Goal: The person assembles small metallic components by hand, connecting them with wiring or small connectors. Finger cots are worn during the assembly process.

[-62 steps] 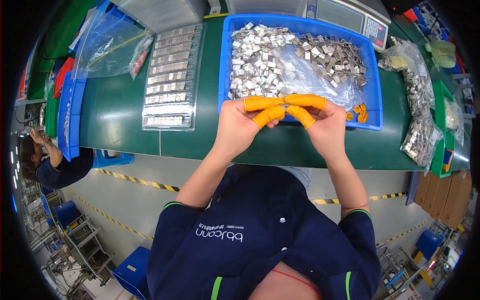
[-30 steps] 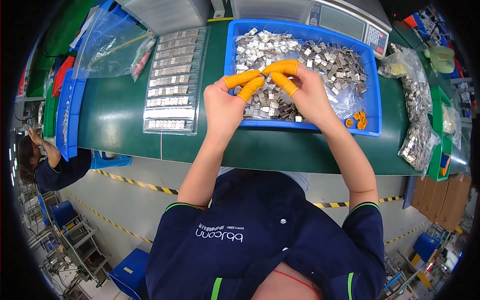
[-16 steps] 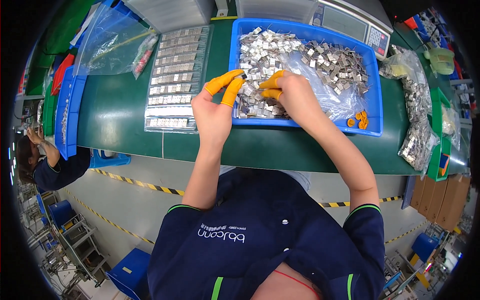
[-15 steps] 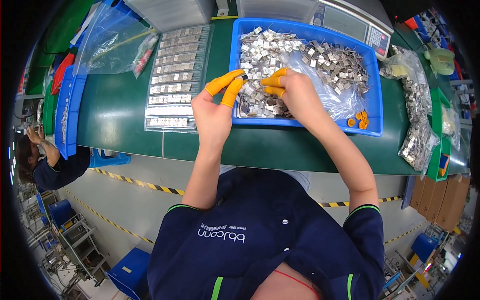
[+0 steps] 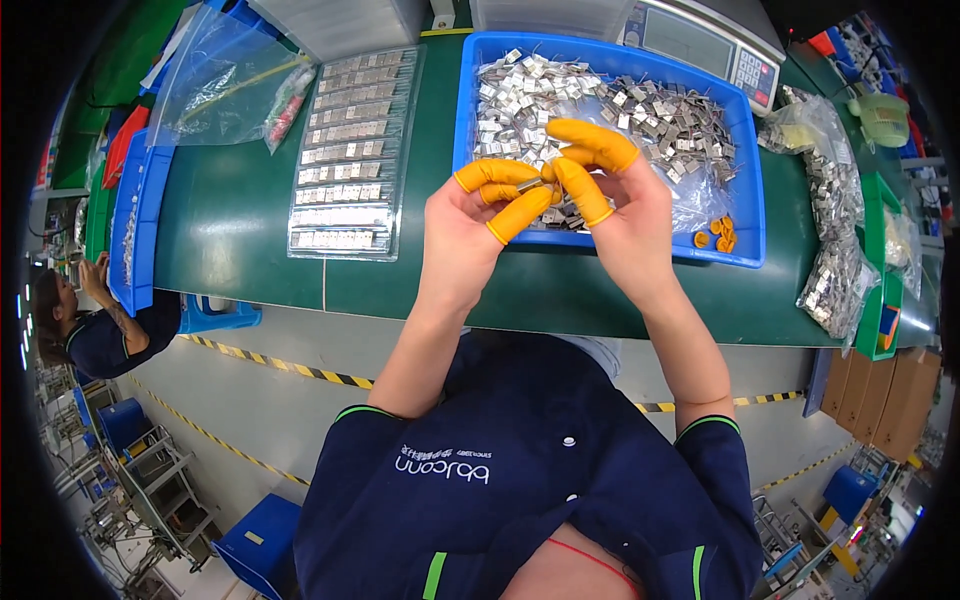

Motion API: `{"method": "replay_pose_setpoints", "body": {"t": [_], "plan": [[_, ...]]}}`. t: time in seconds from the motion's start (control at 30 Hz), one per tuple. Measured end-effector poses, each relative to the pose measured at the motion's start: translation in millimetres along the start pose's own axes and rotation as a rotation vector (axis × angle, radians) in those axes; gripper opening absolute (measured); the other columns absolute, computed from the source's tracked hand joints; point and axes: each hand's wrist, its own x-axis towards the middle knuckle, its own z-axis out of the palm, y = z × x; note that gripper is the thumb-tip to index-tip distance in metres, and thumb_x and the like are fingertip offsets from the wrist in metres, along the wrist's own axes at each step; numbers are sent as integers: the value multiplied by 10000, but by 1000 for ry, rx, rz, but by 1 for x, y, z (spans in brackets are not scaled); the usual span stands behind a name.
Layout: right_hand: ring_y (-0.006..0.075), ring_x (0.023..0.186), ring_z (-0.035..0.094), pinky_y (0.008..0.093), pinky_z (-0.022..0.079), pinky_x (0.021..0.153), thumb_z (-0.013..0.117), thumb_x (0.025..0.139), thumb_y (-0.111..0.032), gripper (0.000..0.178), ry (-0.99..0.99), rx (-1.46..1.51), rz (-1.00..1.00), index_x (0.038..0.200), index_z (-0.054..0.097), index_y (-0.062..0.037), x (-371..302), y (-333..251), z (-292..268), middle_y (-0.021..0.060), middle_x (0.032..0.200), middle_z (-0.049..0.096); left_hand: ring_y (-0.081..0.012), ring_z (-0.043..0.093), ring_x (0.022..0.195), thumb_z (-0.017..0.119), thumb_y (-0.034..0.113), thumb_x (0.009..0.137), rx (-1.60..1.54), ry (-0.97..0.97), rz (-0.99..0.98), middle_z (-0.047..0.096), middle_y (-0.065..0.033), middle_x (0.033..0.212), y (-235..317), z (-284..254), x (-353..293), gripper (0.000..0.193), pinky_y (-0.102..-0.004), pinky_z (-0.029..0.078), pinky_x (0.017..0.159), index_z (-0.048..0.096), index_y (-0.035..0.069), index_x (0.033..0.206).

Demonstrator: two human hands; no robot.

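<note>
My left hand (image 5: 470,225) and my right hand (image 5: 615,215) meet over the front edge of a blue bin (image 5: 745,200). Orange finger cots cover the fingertips of both. Together the fingertips pinch a small silver metal part (image 5: 532,184). The bin is full of several loose silver metal parts (image 5: 640,105) lying on a clear plastic liner. Left of the bin lies a clear tray (image 5: 345,150) with rows of the same parts laid flat.
Spare orange finger cots (image 5: 716,235) lie in the bin's right front corner. Clear bags of parts (image 5: 830,285) sit at the right, an empty clear bag (image 5: 220,75) at the left. A scale (image 5: 700,40) stands behind the bin. Another person (image 5: 95,335) works at far left.
My right hand reached into the bin while the left drew apart, then both came back together at the bin's front edge, now pinching a small metal part.
</note>
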Motion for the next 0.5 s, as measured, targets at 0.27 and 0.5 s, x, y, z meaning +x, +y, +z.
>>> {"method": "replay_pose_setpoints", "body": {"t": [0.27, 0.5], "plan": [[143, 775, 604, 250, 469, 690, 660, 728, -14, 178, 178, -122, -139, 905, 648, -14, -11, 10, 2, 78, 861, 642, -107, 583, 792, 587, -12, 800, 140, 61, 17, 632, -77, 889, -5, 3, 3, 252, -222, 467, 719, 587, -43, 1050], [221, 713, 612, 277, 483, 640, 676, 671, 19, 226, 254, -406, -443, 893, 653, -13, -15, 10, 4, 101, 810, 635, -102, 535, 937, 503, 27, 867, 42, 28, 101, 576, -76, 1050, -11, 22, -2, 304, -211, 418, 814, 501, -55, 1159]]}}
